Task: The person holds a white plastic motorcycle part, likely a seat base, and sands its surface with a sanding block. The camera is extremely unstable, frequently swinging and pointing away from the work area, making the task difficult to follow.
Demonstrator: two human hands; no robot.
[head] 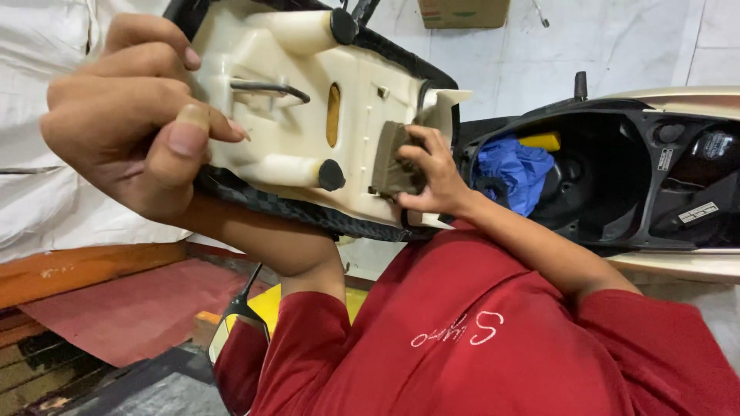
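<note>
Seat base (308, 115) gripped by left hand (131, 115); right hand (432, 173) fingers clasp brown pad (393, 162); scooter trunk (601, 185) beside.

To the right stands a scooter body (678, 100) in cream and black, its open storage well (601, 185) holding a crumpled blue cloth (512, 173) with a yellow object (542, 141) just behind it. A cardboard box (462, 11) sits against the white wall (601, 46) at the top. Lower left lie an orange wooden plank (85, 270) and a red mat (131, 312), with a mirror (231, 327) near the red shirt (493, 339).
</note>
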